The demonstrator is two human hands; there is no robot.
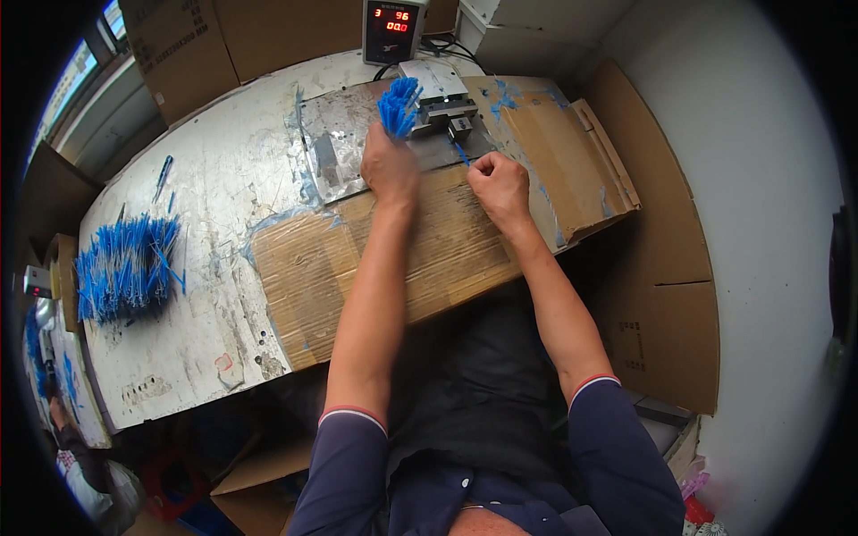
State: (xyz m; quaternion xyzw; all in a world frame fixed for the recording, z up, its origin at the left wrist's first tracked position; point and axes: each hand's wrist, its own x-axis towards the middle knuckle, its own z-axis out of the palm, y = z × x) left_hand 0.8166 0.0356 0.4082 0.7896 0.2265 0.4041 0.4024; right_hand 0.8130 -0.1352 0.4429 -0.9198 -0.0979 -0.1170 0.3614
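My left hand [389,174] is closed around a bundle of short blue wires [398,105], whose ends fan out above the fist. It is slightly blurred and sits left of a small metal machine [447,109]. In a pinch, my right hand [500,186] grips one end of a single blue wire [461,153]. The wire's other end reaches up to the small block at the front of the machine; whether it goes inside is hidden. Beneath the machine lies a scuffed metal plate [335,161].
A large pile of blue wires [130,268] and a pen [163,177] lie on the left of the white table [214,179]. Flattened cardboard [411,250] covers its front edge. A box with a red display [391,31] stands behind. Another person [98,487] is at lower left.
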